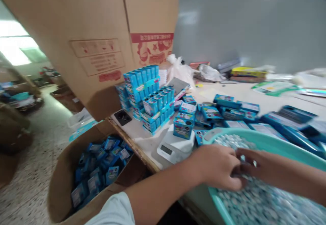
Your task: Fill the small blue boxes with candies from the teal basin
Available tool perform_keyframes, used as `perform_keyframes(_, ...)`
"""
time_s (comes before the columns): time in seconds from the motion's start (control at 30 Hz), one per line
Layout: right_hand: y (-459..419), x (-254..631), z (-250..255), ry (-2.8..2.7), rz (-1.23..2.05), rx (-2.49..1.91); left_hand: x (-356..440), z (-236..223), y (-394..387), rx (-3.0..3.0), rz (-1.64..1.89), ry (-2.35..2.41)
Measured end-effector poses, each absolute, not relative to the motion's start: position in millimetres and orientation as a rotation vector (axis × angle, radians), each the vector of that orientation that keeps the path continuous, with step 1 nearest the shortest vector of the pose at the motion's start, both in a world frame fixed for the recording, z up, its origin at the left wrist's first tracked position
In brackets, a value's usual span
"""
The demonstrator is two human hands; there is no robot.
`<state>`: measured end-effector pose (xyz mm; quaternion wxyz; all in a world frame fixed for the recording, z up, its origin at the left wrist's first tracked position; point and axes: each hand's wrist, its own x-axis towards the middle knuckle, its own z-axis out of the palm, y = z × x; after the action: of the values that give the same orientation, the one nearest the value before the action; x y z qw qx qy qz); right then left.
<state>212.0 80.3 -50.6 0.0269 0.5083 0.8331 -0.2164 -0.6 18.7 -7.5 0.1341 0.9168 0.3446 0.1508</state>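
A turquoise basin [270, 135] at the lower right holds a heap of small white-and-blue wrapped pieces [244, 204]. Over the heap, my left hand [220, 165] reaches in from the left with its fingers curled; whatever is in them is hidden. My right hand [252, 162] comes from the right and meets it, fingers bent, with bits of the pale wrapped pieces showing between them. Just left of the basin, a blue printed box [183, 127] stands upright on a white digital scale [175, 145].
Stacked blue boxes [150, 96] stand by a black phone [122, 117] at the table edge [134, 147]. More boxes [224, 111] lie behind the basin. Below left, a carton [59, 184] holds many blue boxes. A tall cardboard box [96, 24] rises behind.
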Motion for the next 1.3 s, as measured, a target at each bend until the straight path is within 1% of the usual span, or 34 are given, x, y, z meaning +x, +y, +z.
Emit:
perform_keyframes(0.03, 79.7, 215.2, -40.9, 2.532, -0.796, 1.510, -1.4, -7.3, 18.4, 2.628, 0.470, 0.990)
perform_keyframes(0.1, 78.4, 219.6, -19.9, 2.416, -0.897, 1.544, -2.3, -6.2, 18.0, 2.576, 0.534, 0.974)
perform_keyframes(0.27, 72.2, 215.2, 17.4, 2.414, -0.964, 1.630, -0.6, -1.9, 13.1, 2.467, 0.774, 0.938)
perform_keyframes(0.4, 70.1, 211.7, 22.3, 2.456, -1.083, 1.660, -6.8, -3.0, 6.8, 2.422, 1.133, 1.047)
perform_keyframes(0.57, 76.9, 219.6, 17.6, 2.518, -1.003, 1.703, -39.9, -16.4, 21.0, 2.367, 1.513, 1.436)
perform_keyframes(0.63, 79.0, 223.6, 15.9, 2.524, -1.007, 1.682, -54.2, -25.4, 35.0, 2.280, 1.549, 1.709)
perform_keyframes(0.7, 78.8, 225.5, 16.1, 2.485, -1.011, 1.687, -64.6, -35.8, 49.8, 2.180, 1.472, 1.931)
perform_keyframes(0.77, 76.5, 224.5, 18.7, 2.429, -1.037, 1.690, -70.1, -46.5, 62.3, 2.128, 1.376, 2.007)
perform_keyframes(0.9, 70.0, 217.3, 28.2, 2.385, -1.008, 1.683, -71.1, -63.1, 73.4, 2.163, 1.415, 1.920)
perform_keyframes(1.03, 68.2, 214.5, 33.2, 2.385, -1.006, 1.683, -74.7, -69.3, 70.9, 2.146, 1.473, 1.821)
perform_keyframes(1.2, 70.3, 216.8, 32.0, 2.347, -1.052, 1.681, -102.6, -57.3, 61.6, 1.956, 1.707, 1.584)
perform_keyframes(1.3, 71.8, 219.1, 31.2, 2.319, -1.093, 1.674, -124.2, -42.5, 54.7, 1.931, 1.775, 1.520)
